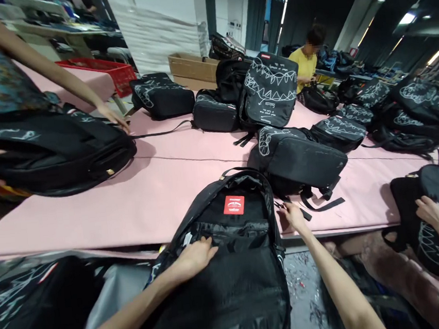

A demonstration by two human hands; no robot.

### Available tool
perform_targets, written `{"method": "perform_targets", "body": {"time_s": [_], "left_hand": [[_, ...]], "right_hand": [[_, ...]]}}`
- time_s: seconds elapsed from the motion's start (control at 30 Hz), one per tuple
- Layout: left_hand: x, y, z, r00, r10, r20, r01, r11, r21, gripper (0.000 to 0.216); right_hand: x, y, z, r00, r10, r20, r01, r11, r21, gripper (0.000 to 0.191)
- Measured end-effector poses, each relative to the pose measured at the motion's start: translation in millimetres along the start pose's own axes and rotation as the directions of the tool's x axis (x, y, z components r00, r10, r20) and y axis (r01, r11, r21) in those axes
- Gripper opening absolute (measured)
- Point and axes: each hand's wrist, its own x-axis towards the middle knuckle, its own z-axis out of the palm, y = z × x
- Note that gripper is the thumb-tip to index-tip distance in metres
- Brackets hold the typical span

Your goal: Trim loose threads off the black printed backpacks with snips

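In front of me an opened black backpack (232, 297) leans against the table edge, its dark lining and inner pocket facing up. A red label (234, 205) is fixed inside, near its top. My left hand (197, 257) reaches into the backpack, its fingers closed at the rim of the inner pocket. Just right of the backpack's upper side, above the pink tabletop, my right hand (295, 216) is closed in a pinch. A small dark, pointed thing (279, 205) shows at its fingertips, too small to name.
Several black backpacks with white scribble prints, such as this upright one (272, 89), stand on the pink table (188, 162). At left a co-worker's hand (112, 115) is by another backpack (97, 145). A second person's hand (436, 213) touches one at right. A red crate (118, 78) stands behind.
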Motion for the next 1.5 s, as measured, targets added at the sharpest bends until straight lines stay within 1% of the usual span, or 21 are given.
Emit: {"method": "perform_targets", "body": {"time_s": [0.07, 0.1, 0.17, 0.2, 0.23, 0.3, 0.33, 0.37, 0.4, 0.43, 0.5, 0.57, 0.67, 0.77, 0.83, 0.93, 1.17, 1.27, 1.37, 1.43, 1.5], "left_hand": [[-2, -12, -34, 0.998, 0.069, 0.016, -0.064, 0.977, -0.203, 0.044], [-7, -18, -55, 0.995, 0.092, -0.028, -0.096, 0.942, -0.321, 0.044], [-23, -28, -97, 0.976, 0.005, -0.218, -0.129, 0.822, -0.555, 0.049], [-33, -29, -115, 0.919, -0.119, -0.375, -0.167, 0.745, -0.646, 0.05], [-42, -27, -129, 0.801, -0.265, -0.537, -0.218, 0.707, -0.673, 0.049], [-56, -12, -135, 0.481, -0.4, -0.78, -0.284, 0.771, -0.57, 0.042], [-57, 1, -127, 0.367, -0.342, -0.865, -0.278, 0.847, -0.453, 0.036], [-55, 17, -113, 0.324, -0.205, -0.924, -0.268, 0.916, -0.298, 0.029], [-50, 36, -94, 0.345, -0.02, -0.938, -0.271, 0.955, -0.12, 0.023], [-40, 57, -71, 0.416, 0.217, -0.883, -0.336, 0.939, 0.073, 0.018], [-15, 102, -24, 0.498, 0.608, -0.618, -0.501, 0.784, 0.367, 0.013], [14, 140, 12, 0.547, 0.77, -0.328, -0.589, 0.633, 0.503, 0.019], [47, 169, 33, 0.59, 0.8, -0.112, -0.624, 0.54, 0.565, 0.013], [59, 169, 31, 0.552, 0.834, 0.004, -0.659, 0.433, 0.614, 0.012], [58, 166, 31, 0.536, 0.844, 0.026, -0.653, 0.394, 0.646, 0.014], [56, 166, 39, 0.549, 0.836, 0.007, -0.619, 0.401, 0.676, 0.014], [55, 172, 46, 0.525, 0.851, 0.016, -0.622, 0.372, 0.689, 0.019], [50, 169, 41, 0.561, 0.827, -0.027, -0.63, 0.448, 0.635, 0.023], [50, 172, 29, 0.648, 0.755, -0.104, -0.597, 0.587, 0.547, 0.016], [57, 176, 11, 0.711, 0.676, -0.196, -0.518, 0.691, 0.504, 0.014], [67, 179, -21, 0.761, 0.555, -0.336, -0.396, 0.808, 0.436, 0.017]], "right_hand": [[-2, 9, 12, 1.0, 0.026, -0.015, -0.026, 0.999, 0.032, 0.019], [-2, 12, 15, 0.999, 0.045, -0.023, -0.043, 0.997, 0.059, 0.016], [-1, 18, 16, 0.995, 0.093, -0.033, -0.088, 0.987, 0.132, 0.01], [0, 22, 14, 0.992, 0.121, -0.033, -0.114, 0.978, 0.177, 0.012], [-2, 25, 10, 0.988, 0.15, -0.029, -0.14, 0.964, 0.226, 0.016], [-9, 33, 2, 0.979, 0.204, -0.008, -0.19, 0.923, 0.334, 0.025], [-17, 35, -1, 0.974, 0.226, 0.011, -0.212, 0.896, 0.389, 0.029], [-27, 37, -4, 0.969, 0.244, 0.033, -0.233, 0.866, 0.442, 0.034], [-38, 37, -5, 0.964, 0.26, 0.055, -0.252, 0.833, 0.492, 0.039], [-51, 37, -5, 0.959, 0.275, 0.073, -0.27, 0.8, 0.536, 0.043], [-78, 33, -5, 0.946, 0.308, 0.096, -0.302, 0.737, 0.605, 0.048], [-103, 27, -3, 0.935, 0.338, 0.105, -0.321, 0.685, 0.654, 0.049], [-131, 21, -5, 0.923, 0.368, 0.108, -0.334, 0.635, 0.696, 0.045], [-145, 20, -7, 0.909, 0.407, 0.087, -0.339, 0.604, 0.721, 0.043], [-147, 21, -6, 0.898, 0.434, 0.064, -0.337, 0.589, 0.734, 0.044], [-142, 17, -1, 0.898, 0.437, 0.046, -0.323, 0.585, 0.744, 0.045], [-130, -3, 18, 0.955, 0.287, 0.075, -0.259, 0.683, 0.683, 0.05], [-132, -3, 23, 0.954, 0.287, 0.08, -0.267, 0.705, 0.657, 0.053], [-134, -7, 25, 0.95, 0.31, 0.039, -0.26, 0.716, 0.648, 0.052], [-137, -16, 24, 0.957, 0.291, -0.004, -0.224, 0.747, 0.625, 0.048], [-141, -30, 20, 0.971, 0.237, -0.041, -0.168, 0.788, 0.592, 0.043]]}}
